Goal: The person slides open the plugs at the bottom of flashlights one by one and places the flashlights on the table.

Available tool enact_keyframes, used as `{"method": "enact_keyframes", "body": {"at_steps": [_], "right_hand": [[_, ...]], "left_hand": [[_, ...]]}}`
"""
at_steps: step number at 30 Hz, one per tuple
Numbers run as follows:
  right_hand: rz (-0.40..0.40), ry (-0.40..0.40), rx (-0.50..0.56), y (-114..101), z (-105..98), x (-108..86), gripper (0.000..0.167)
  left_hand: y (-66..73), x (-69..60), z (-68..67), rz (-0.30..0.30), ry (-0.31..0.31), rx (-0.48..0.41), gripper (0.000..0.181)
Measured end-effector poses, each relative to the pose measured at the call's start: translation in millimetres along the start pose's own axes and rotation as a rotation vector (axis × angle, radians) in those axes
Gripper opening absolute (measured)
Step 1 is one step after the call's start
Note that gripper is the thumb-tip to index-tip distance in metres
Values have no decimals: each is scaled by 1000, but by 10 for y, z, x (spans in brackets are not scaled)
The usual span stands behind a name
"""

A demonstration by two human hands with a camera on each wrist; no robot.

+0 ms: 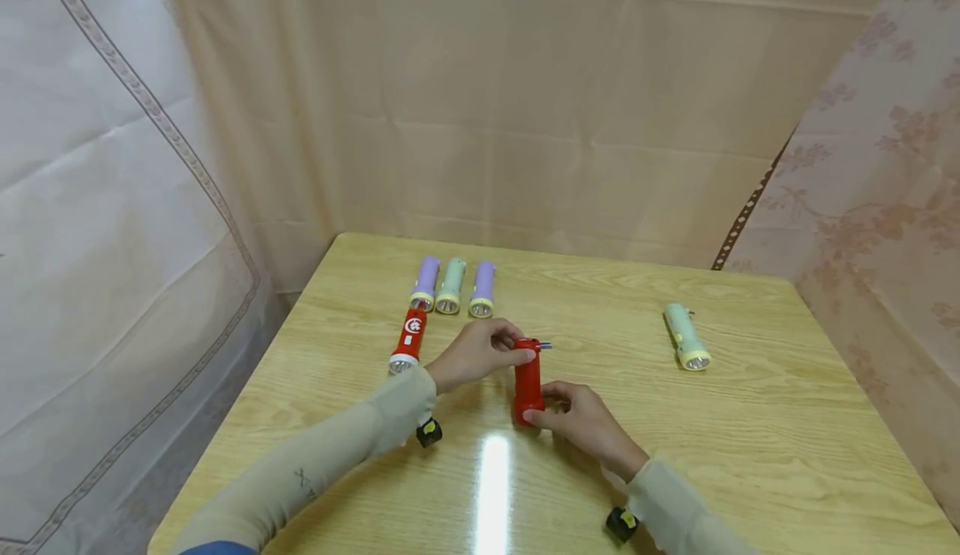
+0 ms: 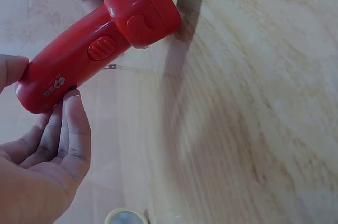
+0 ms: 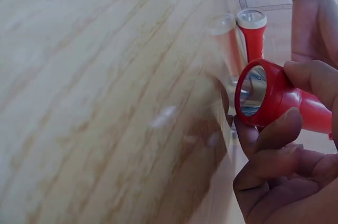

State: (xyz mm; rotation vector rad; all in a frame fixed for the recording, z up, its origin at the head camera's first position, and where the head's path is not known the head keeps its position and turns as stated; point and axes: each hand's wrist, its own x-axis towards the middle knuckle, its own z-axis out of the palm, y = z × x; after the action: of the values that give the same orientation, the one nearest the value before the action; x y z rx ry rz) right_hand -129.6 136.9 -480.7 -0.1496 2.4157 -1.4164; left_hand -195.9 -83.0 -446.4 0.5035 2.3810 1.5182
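Note:
A red flashlight point(image 1: 528, 382) is between the two hands near the middle of the table, its lamp end down. My left hand point(image 1: 480, 353) pinches its tail end between thumb and fingers, where metal plug prongs point(image 1: 546, 345) stick out sideways. At the lamp head, my right hand point(image 1: 587, 420) grips with thumb and fingers. In the left wrist view a ribbed switch point(image 2: 101, 48) shows on the barrel. The right wrist view shows the clear lens point(image 3: 253, 91) close to the tabletop; whether it touches the wood I cannot tell.
Left of the hands lies a red flashlight with a white head point(image 1: 410, 334). Behind it are a purple flashlight point(image 1: 426, 276), a green one point(image 1: 452, 280) and another purple one point(image 1: 483, 282) in a row. One more green flashlight point(image 1: 684, 330) lies at the right.

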Motion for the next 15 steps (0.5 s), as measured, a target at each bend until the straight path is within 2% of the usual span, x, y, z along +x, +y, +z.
{"method": "enact_keyframes", "body": {"at_steps": [4,9,15], "right_hand": [[-8,-10,-2,-1,3,8,45],[-10,1,-5,8,23,17,43],[9,16,-12,22,66,22,48]], "left_hand": [[-33,13,5,-35,5,-37,32],[-60,25,5,-43,8,-92,32],[-87,35,9,-80,12,-132,36]]}}
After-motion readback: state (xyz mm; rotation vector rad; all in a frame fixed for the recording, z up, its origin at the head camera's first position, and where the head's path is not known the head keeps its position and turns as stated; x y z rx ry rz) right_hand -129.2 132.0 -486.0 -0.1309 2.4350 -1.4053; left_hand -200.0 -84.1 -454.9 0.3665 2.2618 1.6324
